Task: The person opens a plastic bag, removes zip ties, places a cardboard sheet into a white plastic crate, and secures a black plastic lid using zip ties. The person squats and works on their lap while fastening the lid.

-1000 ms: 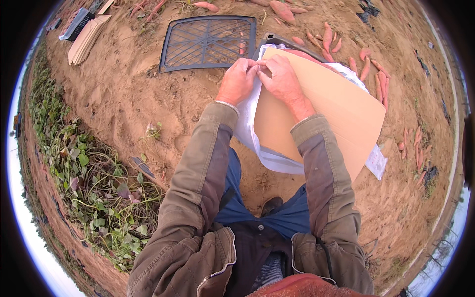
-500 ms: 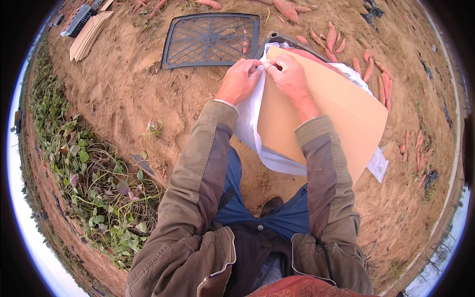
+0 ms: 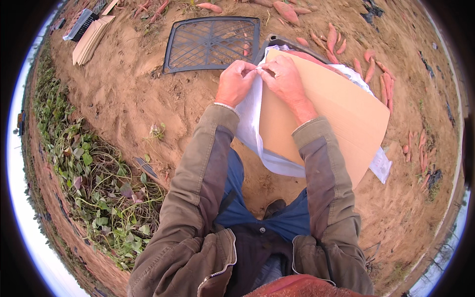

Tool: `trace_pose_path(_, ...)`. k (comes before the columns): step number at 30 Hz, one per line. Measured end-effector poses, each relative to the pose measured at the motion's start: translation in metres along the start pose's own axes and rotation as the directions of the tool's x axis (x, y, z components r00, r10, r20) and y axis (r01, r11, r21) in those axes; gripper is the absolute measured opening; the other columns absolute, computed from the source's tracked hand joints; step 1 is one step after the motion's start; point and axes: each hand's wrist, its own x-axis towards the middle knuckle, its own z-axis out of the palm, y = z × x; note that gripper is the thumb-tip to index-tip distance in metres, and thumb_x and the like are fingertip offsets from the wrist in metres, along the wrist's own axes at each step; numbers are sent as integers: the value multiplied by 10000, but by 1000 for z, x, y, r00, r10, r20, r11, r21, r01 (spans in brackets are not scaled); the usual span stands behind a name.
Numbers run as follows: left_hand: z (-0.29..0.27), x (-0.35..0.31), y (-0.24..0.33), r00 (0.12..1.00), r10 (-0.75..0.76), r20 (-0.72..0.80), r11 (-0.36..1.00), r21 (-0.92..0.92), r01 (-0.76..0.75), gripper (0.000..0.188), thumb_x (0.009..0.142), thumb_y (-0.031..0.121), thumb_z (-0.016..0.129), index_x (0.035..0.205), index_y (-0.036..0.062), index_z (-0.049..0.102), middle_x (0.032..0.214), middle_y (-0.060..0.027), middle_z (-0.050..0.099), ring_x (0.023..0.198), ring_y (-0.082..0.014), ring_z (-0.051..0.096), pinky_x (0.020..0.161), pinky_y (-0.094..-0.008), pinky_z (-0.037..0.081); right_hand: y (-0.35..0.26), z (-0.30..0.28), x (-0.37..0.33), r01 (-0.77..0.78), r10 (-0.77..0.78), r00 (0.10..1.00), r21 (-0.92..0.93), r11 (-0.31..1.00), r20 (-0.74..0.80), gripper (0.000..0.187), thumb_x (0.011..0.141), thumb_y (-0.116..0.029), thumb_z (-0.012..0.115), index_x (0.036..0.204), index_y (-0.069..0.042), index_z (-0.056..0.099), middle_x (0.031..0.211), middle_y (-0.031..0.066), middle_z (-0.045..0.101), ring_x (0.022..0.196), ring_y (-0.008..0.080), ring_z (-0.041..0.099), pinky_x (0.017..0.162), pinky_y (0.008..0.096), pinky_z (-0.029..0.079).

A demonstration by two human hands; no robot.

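Note:
My left hand (image 3: 234, 83) and my right hand (image 3: 285, 84) meet at the far left corner of a dark plastic crate (image 3: 277, 39). Both are closed in a pinch on the edge of a white plastic liner (image 3: 251, 121), thumbs and fingertips nearly touching. The liner hangs over the crate's near and left sides. A tan cardboard sheet (image 3: 336, 116) lies tilted across the top, its left edge beside my right hand. Red sweet potatoes (image 3: 309, 58) show in a strip along the far side of the sheet; the rest of the contents is hidden.
An empty black lattice crate (image 3: 212, 43) sits on the sandy soil ahead. Loose sweet potatoes (image 3: 387, 89) lie beyond and to the right. Stacked cardboard sheets (image 3: 93, 39) and another crate (image 3: 80, 24) are at the far left. Green vines (image 3: 106, 190) spread along the left.
My fingertips have drawn closer together on the liner's edge, with my left hand slightly lower. The whole view has shifted a little; the cardboard and crate stay in place.

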Motion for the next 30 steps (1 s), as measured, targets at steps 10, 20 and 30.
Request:
trace_pose_path(10, 4, 2, 7, 995, -41, 89, 997, -62, 46, 183, 963, 170, 801, 1024, 29, 702, 863, 27, 658, 745, -57, 561, 689, -254, 503, -3, 5, 3, -69, 69, 997, -2, 998, -42, 138, 916, -146, 739, 897, -19, 788, 882, 140, 667, 906, 371, 605, 862, 495, 502)
trace_pose_path(20, 9, 6, 7, 972, 89, 217, 994, 50, -102, 319, 983, 230, 761, 1274, 99, 751, 819, -31, 480, 764, -176, 497, 723, -334, 459, 13, -1, 2, -321, 309, 947, 367, 873, 92, 251, 944, -175, 734, 845, 53, 697, 850, 144, 632, 847, 303, 620, 771, 433, 492)
trace_pose_path(30, 38, -2, 7, 878, 474, -74, 825, 387, -413, 148, 961, 229, 769, 1061, 122, 792, 824, -85, 575, 728, -299, 650, 664, -427, 547, 39, -20, -3, -337, 447, 851, 940, 63, 275, 207, 1101, -194, 627, 1022, -19, 704, 974, 13, 671, 916, 91, 603, 853, 265, 489)
